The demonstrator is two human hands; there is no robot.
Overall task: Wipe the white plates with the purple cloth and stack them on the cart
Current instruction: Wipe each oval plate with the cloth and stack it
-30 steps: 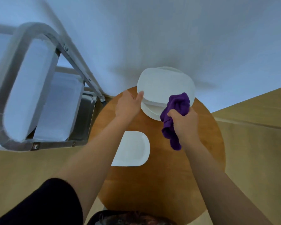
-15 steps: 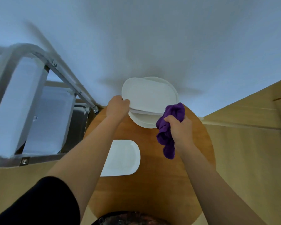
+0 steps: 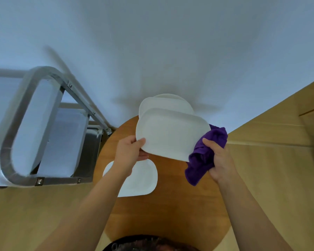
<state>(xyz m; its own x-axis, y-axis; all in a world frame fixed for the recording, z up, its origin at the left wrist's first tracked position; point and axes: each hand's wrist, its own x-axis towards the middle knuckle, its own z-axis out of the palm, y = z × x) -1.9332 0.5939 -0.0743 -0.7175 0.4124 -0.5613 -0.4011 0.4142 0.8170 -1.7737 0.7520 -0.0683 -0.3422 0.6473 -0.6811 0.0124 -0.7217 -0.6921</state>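
A white plate (image 3: 170, 134) is held up above the round wooden table (image 3: 163, 205), tilted so its face shows, and it hides part of the stack of white plates (image 3: 166, 101) that sits behind it at the table's far edge. The left hand (image 3: 128, 156) grips the plate's left rim — thumb curled over the top face, fingers tucked underneath. The right hand (image 3: 218, 160) is closed around a bunched purple cloth (image 3: 205, 154), pinching it between thumb and fingers; the cloth meets the plate's right edge and its loose end hangs down toward the table. Another white plate (image 3: 141, 180) lies flat on the table below the left wrist, partly covered by the forearm. To the left of the table stands a metal cart (image 3: 49, 127) with a rounded tubular handle — its steel shelf is just beside the table's edge. A pale wall rises behind, and light wooden flooring shows on both sides.
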